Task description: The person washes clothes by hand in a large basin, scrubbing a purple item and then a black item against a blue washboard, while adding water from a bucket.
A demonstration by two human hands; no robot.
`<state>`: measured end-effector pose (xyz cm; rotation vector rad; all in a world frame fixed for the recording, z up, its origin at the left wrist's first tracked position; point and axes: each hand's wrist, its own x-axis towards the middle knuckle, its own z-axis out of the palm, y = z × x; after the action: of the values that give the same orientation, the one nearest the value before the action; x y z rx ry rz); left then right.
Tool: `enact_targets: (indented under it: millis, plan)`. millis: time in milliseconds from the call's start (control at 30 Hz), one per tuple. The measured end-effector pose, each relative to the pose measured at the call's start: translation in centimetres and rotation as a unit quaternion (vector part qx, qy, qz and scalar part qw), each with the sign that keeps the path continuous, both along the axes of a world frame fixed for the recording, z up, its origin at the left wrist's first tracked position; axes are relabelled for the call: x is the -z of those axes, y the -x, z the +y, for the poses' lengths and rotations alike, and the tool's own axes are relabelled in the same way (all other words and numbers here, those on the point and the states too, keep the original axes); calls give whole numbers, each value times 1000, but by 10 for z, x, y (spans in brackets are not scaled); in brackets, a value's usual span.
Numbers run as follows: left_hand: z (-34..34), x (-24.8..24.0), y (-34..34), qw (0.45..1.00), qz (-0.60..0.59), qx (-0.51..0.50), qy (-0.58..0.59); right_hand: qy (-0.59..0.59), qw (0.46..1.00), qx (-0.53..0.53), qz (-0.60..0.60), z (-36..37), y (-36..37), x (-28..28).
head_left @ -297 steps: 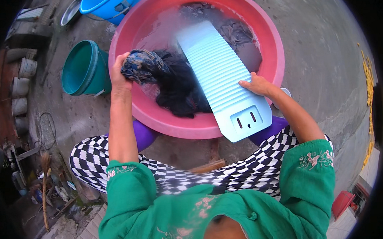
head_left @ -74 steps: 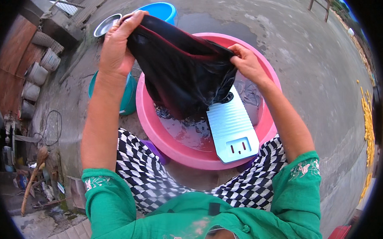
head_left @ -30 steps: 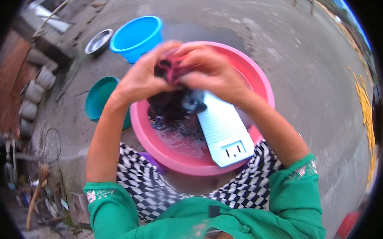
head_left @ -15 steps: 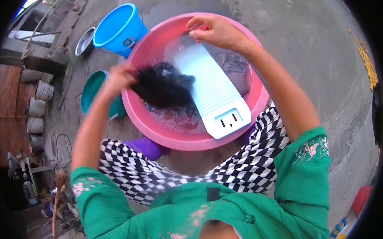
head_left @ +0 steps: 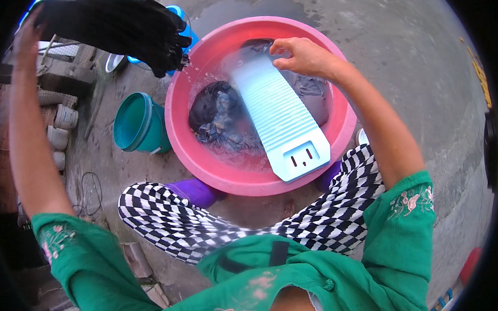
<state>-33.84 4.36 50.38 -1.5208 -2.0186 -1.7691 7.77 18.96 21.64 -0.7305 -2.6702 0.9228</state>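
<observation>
A wet black garment (head_left: 113,34) hangs stretched out at the upper left, its lower end dripping beside the basin rim. My left hand (head_left: 30,34), raised high at the far left and partly blurred, is closed on its other end. My right hand (head_left: 300,56) hovers above the far part of the pink basin (head_left: 197,171), fingers loosely bent, thumb apart, nothing held. Below it a light blue washboard (head_left: 277,110) leans in the basin, its upper end under cloudy water. Dark wet clothes (head_left: 220,112) lie in the water left of the board, and grey cloth (head_left: 313,95) to its right.
Left of the basin stands a teal bucket (head_left: 132,124). A blue bucket (head_left: 185,29) and a metal bowl (head_left: 114,62) are partly hidden behind the garment. My knees in checkered trousers (head_left: 163,219) flank the basin's near side. White tubs (head_left: 65,117) line the left.
My left hand has lifted the black garment out of the basin, up and to the left. My right hand has shifted slightly right and down, still above the basin.
</observation>
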Motion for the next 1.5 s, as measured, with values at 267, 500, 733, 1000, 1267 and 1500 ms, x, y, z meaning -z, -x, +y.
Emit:
enact_targets:
  millis: [267,500,733,1000,1267,1500]
  plan:
    - [-32,395,-54,711,452,25,538,-4,1000,-6,6,-16,-3,-14]
    - [-129,537,-198,666,-8,244,705,5,1000,-10,26,-14,-9,-10]
    - [-92,419,-130,801,-208,149,541,-19,998,-41,50,-21,10,-27]
    - [6,167,3,964,-236,84,89,-8,999,-28,22,-22,1,-26]
    - [20,233,-7,979,-175,78,-72,-4,998,-41,53,-19,3,-23]
    - [-125,528,-169,748,-178,5,639,16,994,-56,88,-13,13,-29]
